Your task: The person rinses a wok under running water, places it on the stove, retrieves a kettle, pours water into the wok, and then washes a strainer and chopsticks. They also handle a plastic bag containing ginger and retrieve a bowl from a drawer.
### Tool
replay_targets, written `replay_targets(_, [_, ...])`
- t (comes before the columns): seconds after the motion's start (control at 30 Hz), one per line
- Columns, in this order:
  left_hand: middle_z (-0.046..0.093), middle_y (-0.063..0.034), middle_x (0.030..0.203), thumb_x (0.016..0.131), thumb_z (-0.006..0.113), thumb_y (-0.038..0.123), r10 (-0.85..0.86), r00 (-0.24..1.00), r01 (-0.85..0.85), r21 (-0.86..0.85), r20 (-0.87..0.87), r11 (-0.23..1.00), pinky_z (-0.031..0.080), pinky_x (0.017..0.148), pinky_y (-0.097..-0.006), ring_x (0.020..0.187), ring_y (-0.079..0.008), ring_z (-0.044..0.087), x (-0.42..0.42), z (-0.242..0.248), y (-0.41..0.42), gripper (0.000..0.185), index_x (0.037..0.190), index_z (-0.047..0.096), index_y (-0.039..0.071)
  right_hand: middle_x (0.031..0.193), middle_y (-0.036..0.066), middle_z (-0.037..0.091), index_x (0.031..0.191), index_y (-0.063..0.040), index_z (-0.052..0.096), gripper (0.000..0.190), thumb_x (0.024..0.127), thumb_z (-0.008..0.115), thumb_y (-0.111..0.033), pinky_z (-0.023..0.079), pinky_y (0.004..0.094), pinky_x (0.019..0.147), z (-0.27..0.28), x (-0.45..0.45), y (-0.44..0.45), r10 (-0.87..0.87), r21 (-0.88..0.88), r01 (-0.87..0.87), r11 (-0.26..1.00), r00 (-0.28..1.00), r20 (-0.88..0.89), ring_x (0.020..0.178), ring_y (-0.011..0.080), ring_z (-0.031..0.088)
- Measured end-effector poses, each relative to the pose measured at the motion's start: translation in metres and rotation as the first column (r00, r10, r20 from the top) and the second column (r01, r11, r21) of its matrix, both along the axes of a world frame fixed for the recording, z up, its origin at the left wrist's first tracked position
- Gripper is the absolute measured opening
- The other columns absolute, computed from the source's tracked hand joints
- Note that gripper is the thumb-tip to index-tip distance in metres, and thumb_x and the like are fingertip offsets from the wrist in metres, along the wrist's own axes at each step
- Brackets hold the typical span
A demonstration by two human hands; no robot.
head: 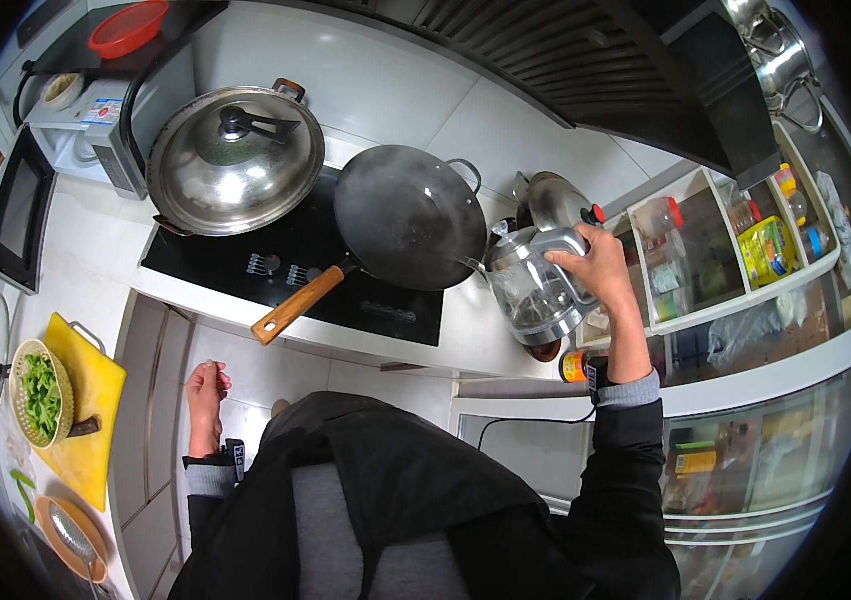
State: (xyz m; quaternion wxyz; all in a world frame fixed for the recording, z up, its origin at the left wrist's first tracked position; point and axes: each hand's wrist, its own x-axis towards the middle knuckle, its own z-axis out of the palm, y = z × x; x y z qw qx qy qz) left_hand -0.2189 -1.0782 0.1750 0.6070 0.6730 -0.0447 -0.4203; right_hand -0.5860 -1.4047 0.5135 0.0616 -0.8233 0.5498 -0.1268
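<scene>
My right hand [599, 264] grips the grey handle of a glass kettle [534, 296]. The kettle is tilted, its spout over the right rim of a dark wok [403, 214], and some clear liquid shows inside its glass. What looks like a thin stream runs from the spout into the wok. Steam hazes the wok, whose wooden handle [302, 301] points toward me over the front of the black cooktop [238, 259]. Low on the left, my left hand [206, 386] hangs in front of the counter with its fingers curled, holding nothing that I can see.
Left of the wok stands a lidded metal pan [238, 169]. A microwave [95, 142] has its door [18, 214] swung out. Chopped greens fill a basket [62, 386] on a yellow cutting board [84, 465]. Beside the kettle are a sauce bottle [572, 367] and a storage rack [695, 319].
</scene>
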Motion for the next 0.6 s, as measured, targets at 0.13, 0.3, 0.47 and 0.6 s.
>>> replay_targets(0.13, [0.057,0.0037,0.066,0.097,0.053,0.033,0.003,1.0,-0.003,-0.012,-0.008,1.0,0.036,0.056,-0.0191,0.06,-0.0047,0.051,0.0,0.001,-0.001,0.025,0.089,0.063,0.011,0.071,0.014,0.065,0.085,0.002,0.064,0.033,0.07,0.081,-0.021,0.048,0.032,0.06,0.004,0.008,-0.003,0.015,0.022,-0.014,1.0,0.999,-0.046,0.063,0.0172,0.061])
replay_targets(0.3, [0.057,0.0035,0.067,0.096,0.054,0.031,-0.022,1.0,0.022,-0.046,-0.001,0.999,0.036,0.056,-0.0191,0.06,-0.0046,0.05,0.002,-0.001,-0.002,0.024,0.09,0.063,0.01,0.071,0.015,0.065,0.085,0.001,0.065,0.032,0.068,0.082,-0.02,0.049,0.0339,0.061,0.007,0.016,-0.012,0.098,0.037,-0.096,0.995,0.992,-0.075,0.063,0.0206,0.062])
replay_targets(0.47, [0.057,0.0026,0.068,0.096,0.054,0.028,-0.028,1.0,0.027,-0.051,-0.01,0.998,0.037,0.057,-0.0193,0.061,-0.0049,0.05,0.003,-0.004,0.0,0.023,0.09,0.062,0.008,0.068,0.013,0.065,0.084,0.001,0.066,0.03,0.068,0.082,-0.019,0.048,0.0329,0.06,0.009,0.027,-0.019,0.193,0.026,-0.191,0.981,0.976,-0.106,0.061,0.0173,0.06])
replay_targets(0.6, [0.057,0.0021,0.068,0.096,0.055,0.025,-0.038,0.999,0.038,-0.038,-0.009,0.999,0.038,0.058,-0.0195,0.062,-0.0053,0.05,0.002,-0.008,0.002,0.02,0.091,0.062,0.007,0.072,0.017,0.065,0.086,0.002,0.066,0.033,0.066,0.083,-0.019,0.048,0.0357,0.063,0.015,0.041,-0.02,0.173,0.083,-0.164,0.983,0.978,-0.118,0.064,0.0247,0.062])
